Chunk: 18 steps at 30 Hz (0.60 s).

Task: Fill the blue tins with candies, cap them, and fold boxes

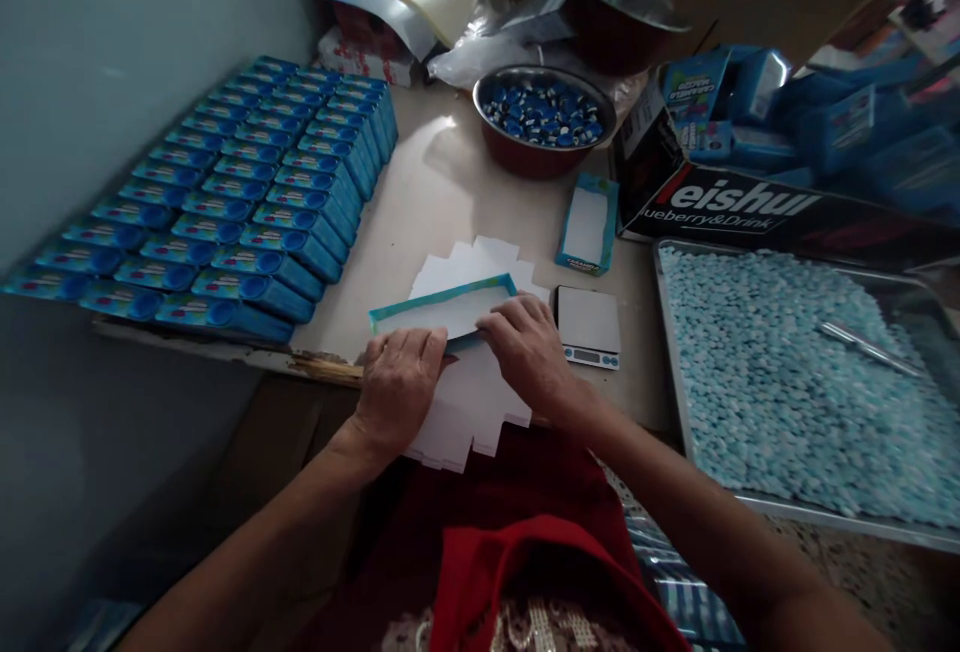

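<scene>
A shallow box (450, 310), white inside with raised blue-green edges, lies over flat white cardboard blanks (461, 402) at the table's front edge. My left hand (397, 382) grips its near left edge, fingers pressed together over the rim. My right hand (529, 347) pinches the near right edge, thumb and fingers on the cardboard. Just right of my right hand sits a small white scale (589, 324). Beyond the scale stands a blue-green tray box (589, 222) with a white inside.
Rows of blue packs (247, 202) fill the left side. A bowl (532, 157) of blue pieces stands at the back. To the right are a black carton (720, 207) heaped with blue boxes and a metal tray (679, 372) of pale blue pieces with a metal tool (870, 349).
</scene>
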{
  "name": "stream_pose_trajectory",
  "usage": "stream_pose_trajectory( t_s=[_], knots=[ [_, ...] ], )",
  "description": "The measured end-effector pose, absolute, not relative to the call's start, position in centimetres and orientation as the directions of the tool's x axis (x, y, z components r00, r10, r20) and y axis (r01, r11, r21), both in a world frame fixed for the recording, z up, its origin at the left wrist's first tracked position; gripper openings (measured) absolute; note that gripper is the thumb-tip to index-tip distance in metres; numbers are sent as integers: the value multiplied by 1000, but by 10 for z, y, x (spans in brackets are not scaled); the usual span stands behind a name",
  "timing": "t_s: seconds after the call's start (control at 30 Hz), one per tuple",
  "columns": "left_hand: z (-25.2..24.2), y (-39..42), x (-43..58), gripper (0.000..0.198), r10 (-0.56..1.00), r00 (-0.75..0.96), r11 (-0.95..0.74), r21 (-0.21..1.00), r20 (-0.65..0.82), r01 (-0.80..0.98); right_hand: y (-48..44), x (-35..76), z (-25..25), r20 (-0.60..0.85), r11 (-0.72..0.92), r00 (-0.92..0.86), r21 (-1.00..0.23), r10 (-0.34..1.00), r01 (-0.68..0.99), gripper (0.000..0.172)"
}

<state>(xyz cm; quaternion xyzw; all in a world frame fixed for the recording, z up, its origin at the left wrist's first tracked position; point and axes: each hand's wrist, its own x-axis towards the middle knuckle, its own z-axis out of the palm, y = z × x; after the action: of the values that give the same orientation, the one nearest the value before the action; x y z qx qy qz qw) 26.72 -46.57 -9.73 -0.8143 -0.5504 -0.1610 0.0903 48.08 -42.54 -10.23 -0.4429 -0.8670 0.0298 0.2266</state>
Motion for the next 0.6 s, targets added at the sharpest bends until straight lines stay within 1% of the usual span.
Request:
stream_pose_trajectory(
  t_s=[0.07,0.1,0.13,0.2,0.23,0.27,0.3,0.33,0.37,0.4,0.43,0.47,0.53,0.6],
  knots=[
    [-95,-460,271,28,907,288,-337,120,307,934,-415,479,-102,291,601,-527,-340,798,723,23],
    [-95,-456,272,32,930,256,-311,189,264,931,-412,479,-102,249,587,-532,-392,809,709,25],
    [-94,-452,274,35,952,225,-276,265,207,924,-409,478,-103,208,562,-530,-441,822,699,25],
    [-94,-442,275,37,982,175,-190,387,74,902,-406,478,-106,135,510,-520,-506,844,696,21],
    [-94,-438,275,34,987,162,-156,433,24,888,-405,478,-107,124,496,-510,-509,851,703,18],
    [-96,-434,275,31,988,155,-145,466,15,873,-405,478,-109,139,501,-503,-487,853,715,18],
    [-97,-432,274,27,986,153,-163,482,60,861,-406,479,-111,176,528,-508,-440,844,726,19],
    [-100,-432,272,25,976,160,-211,477,145,853,-407,480,-113,225,571,-525,-373,821,732,21],
    [-102,-433,269,25,949,187,-287,448,253,847,-410,482,-116,273,617,-555,-292,786,730,22],
    [-105,-436,266,25,902,239,-377,388,360,841,-413,484,-119,311,658,-588,-212,747,723,23],
    [-108,-440,262,26,841,310,-466,302,445,831,-417,486,-122,331,688,-620,-145,711,711,24],
    [-111,-445,259,26,778,391,-541,208,492,815,-422,488,-126,338,710,-647,-99,683,698,24],
    [-117,-457,257,27,697,520,-617,43,493,786,-431,492,-132,334,725,-671,-57,662,687,27],
    [-121,-470,260,31,713,542,-575,-71,444,815,-437,493,-136,308,713,-669,-51,677,699,28]
  ],
)
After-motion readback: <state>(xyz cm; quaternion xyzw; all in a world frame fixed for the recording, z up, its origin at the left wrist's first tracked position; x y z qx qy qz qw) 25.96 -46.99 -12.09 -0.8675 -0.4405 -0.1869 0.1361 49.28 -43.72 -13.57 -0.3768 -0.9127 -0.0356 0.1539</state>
